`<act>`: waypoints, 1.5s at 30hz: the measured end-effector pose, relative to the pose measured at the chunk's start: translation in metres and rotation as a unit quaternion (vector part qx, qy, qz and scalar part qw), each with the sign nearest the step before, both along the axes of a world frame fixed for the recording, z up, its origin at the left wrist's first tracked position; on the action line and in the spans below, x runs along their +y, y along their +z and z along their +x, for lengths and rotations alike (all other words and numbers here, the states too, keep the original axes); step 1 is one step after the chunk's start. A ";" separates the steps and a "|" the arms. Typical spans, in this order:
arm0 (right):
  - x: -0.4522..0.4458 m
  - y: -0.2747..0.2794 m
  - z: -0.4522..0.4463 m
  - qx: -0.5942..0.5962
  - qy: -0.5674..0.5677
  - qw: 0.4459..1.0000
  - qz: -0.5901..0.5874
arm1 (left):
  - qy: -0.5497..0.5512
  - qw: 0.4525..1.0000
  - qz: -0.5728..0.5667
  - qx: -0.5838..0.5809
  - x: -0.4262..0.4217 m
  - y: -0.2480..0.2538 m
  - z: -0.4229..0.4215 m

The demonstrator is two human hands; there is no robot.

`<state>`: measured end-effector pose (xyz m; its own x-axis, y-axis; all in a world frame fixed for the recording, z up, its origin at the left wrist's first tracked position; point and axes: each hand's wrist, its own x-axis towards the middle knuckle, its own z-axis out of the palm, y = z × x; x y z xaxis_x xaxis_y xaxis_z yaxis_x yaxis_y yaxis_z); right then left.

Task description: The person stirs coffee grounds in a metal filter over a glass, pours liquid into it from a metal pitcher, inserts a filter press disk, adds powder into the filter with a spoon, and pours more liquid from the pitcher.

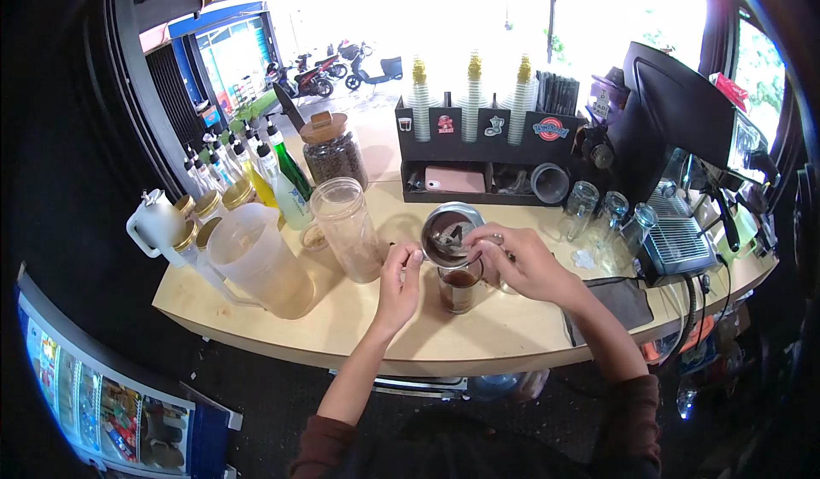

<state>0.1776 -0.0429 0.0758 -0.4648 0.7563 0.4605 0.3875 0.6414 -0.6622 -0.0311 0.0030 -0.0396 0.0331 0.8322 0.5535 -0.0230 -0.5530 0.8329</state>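
Gripping a metal pitcher [439, 223] in the left hand [399, 284], pinching a spoon-like tool [498, 238] at its mouth in the right hand [528, 265], and poising both at the far rim of an upright glass of brown liquid [458, 294], standing on the counter [512, 325] between both hands, nearer the right.

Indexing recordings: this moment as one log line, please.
left hand: holds cup; right hand: at cup's mouth; glass: below cup, brown liquid inside
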 end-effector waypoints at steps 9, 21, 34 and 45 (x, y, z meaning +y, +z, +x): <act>0.001 -0.008 -0.009 0.074 -0.049 0.995 0.052 | 0.003 0.998 0.044 0.035 -0.008 0.003 0.006; -0.003 -0.001 0.013 0.020 -0.033 0.999 -0.038 | 0.073 0.983 0.102 0.137 -0.008 0.016 0.002; -0.023 -0.016 0.072 0.207 -0.043 0.976 -0.045 | 0.058 0.990 0.087 0.094 0.006 0.025 -0.002; -0.024 -0.120 0.073 0.077 -0.147 0.985 -0.049 | 0.015 0.997 0.025 0.073 0.001 0.043 -0.006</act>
<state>0.2508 -0.0664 -0.0445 -0.1495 0.8919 0.4269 0.4371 0.4468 -0.7806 -0.0367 0.0037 0.0035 0.0913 0.8052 0.5860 0.1145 -0.5930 0.7970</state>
